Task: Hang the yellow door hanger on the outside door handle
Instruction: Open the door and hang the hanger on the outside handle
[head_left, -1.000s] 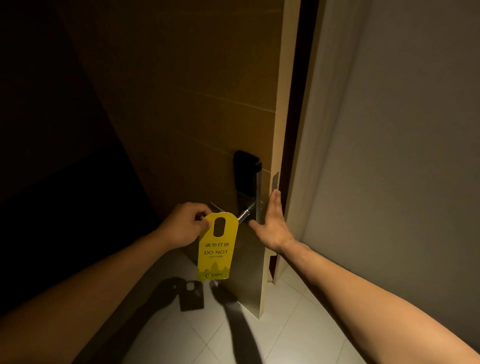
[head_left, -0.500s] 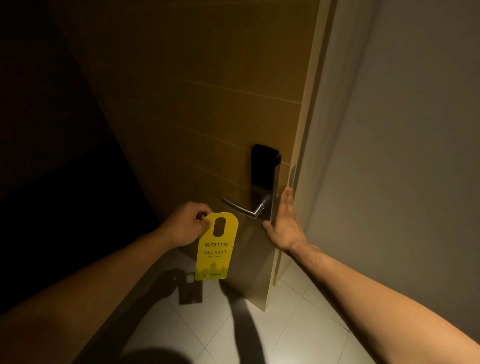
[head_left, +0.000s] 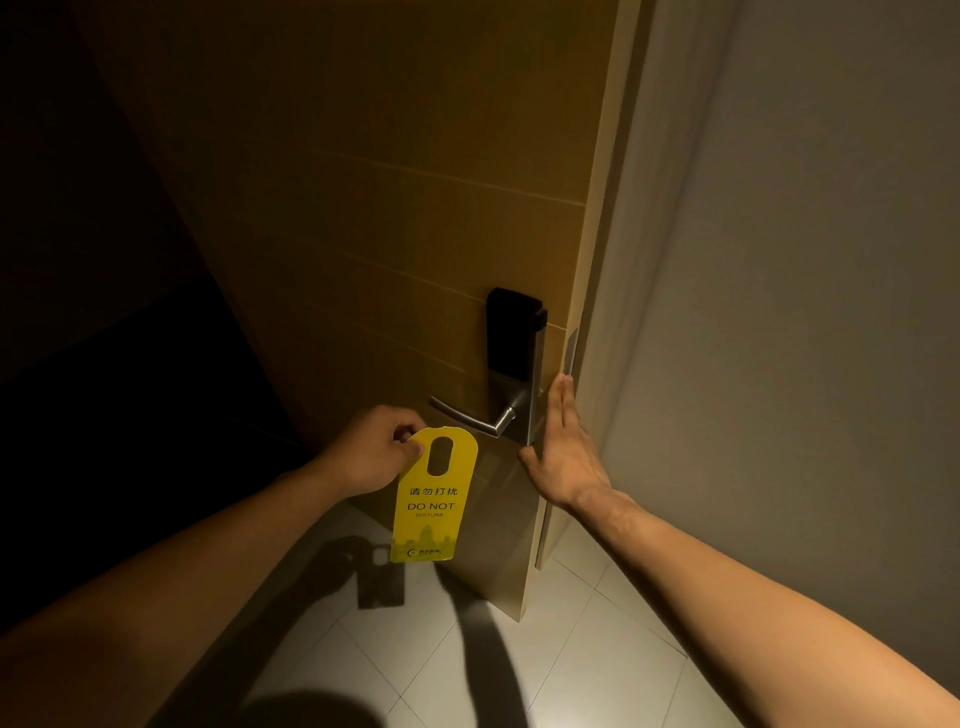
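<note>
A yellow door hanger (head_left: 428, 512) printed "DO NOT DISTURB" hangs upright from my left hand (head_left: 371, 449), which pinches its top left corner beside the oval hole. The metal lever door handle (head_left: 467, 418) sticks out to the left from a lock plate topped by a black card reader (head_left: 511, 332). The hanger's top sits just below and left of the lever's free end, not on it. My right hand (head_left: 563, 452) lies flat, fingers straight, against the edge of the wooden door (head_left: 395, 218) just right of the lock plate.
A grey wall (head_left: 779, 312) fills the right side, close to the door's edge. Pale floor tiles (head_left: 561, 665) lie below, crossed by shadows of my arms and the hanger. The left side is dark.
The door has swung so its outer face and handle show more fully. My right hand stayed on the door's edge. The hanger stays held just below the lever.
</note>
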